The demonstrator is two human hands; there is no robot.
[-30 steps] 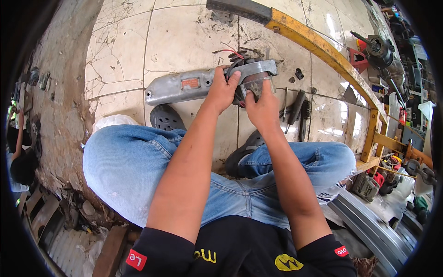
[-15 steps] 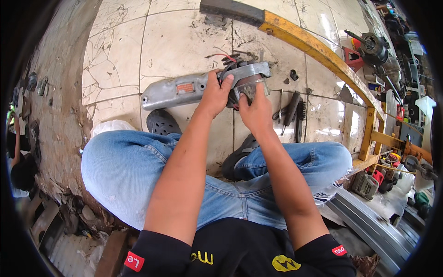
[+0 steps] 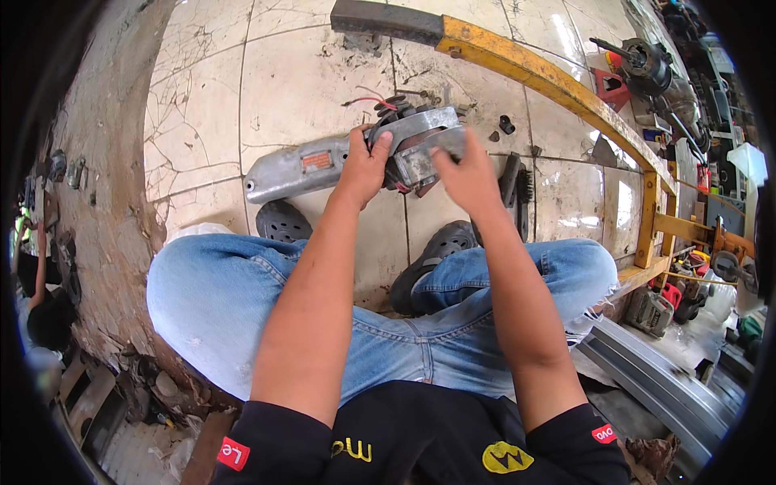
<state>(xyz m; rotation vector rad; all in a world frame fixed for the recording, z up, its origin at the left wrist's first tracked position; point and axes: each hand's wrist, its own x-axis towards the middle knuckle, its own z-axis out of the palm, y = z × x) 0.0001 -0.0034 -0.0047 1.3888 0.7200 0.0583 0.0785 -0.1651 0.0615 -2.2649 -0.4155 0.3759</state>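
Over the tiled floor is a worn grey metal motor housing [image 3: 416, 158] with a curved band, a brown inner part and red and dark wires. My left hand [image 3: 366, 171] is closed around its left side, thumb on top. My right hand [image 3: 471, 179] is at its right end, thumb and forefinger by the edge. Motion smears those fingers, so their grip is unclear. A long grey metal casing [image 3: 291, 174] with an orange-red label lies on the tiles just left, its right end behind my left hand.
A yellow and black metal frame [image 3: 533, 74] arches across the far right. A black brush [image 3: 523, 202] and a dark-handled tool [image 3: 508, 179] lie right of my right hand. Small dark parts [image 3: 506, 124] sit farther off. My clog-shod feet [image 3: 283, 221] are close below. Silver metal channels [image 3: 647, 388] lie lower right.
My right hand has shifted slightly right, from the face of the housing to its right edge. My left hand keeps its hold, and the housing shows slightly farther left in view.
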